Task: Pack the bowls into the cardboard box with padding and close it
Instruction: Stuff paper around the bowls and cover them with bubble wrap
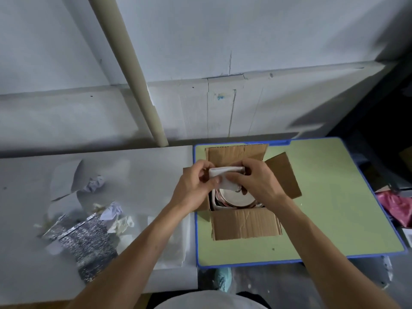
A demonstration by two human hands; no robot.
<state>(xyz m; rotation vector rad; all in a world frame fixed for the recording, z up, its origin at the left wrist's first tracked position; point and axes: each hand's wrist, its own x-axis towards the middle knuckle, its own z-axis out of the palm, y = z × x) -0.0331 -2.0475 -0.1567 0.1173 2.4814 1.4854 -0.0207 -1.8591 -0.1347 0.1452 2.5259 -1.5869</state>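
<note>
- Green bench (334, 208), blue-rimmed: carries the cardboard box (243, 221).
- White bench (145, 170): butts against the green bench, left of the box.
- Crumpled paper (95, 184): on the white bench, well left of the box.
- Silver foil bag (87, 237): left of the box and nearer the person, with paper scraps beside it.
- Pipe (131, 70): slants along the wall behind the box, to its left.
- Pink bag (396, 206): right of the box, beyond the green bench's edge.
- Cardboard box: top open, flaps folded outward.
- Bowls (234, 198): stacked inside the box, pale with a reddish rim; both hands and the padding hide the far part.
- Padding (225, 175): a folded white sheet, held over the box's opening above the bowls.
- Left hand (194, 186): grip closed, thumb and fingers pinching the padding's left end.
- Right hand (258, 181): grip closed, fingers curled round the padding's right end.
</note>
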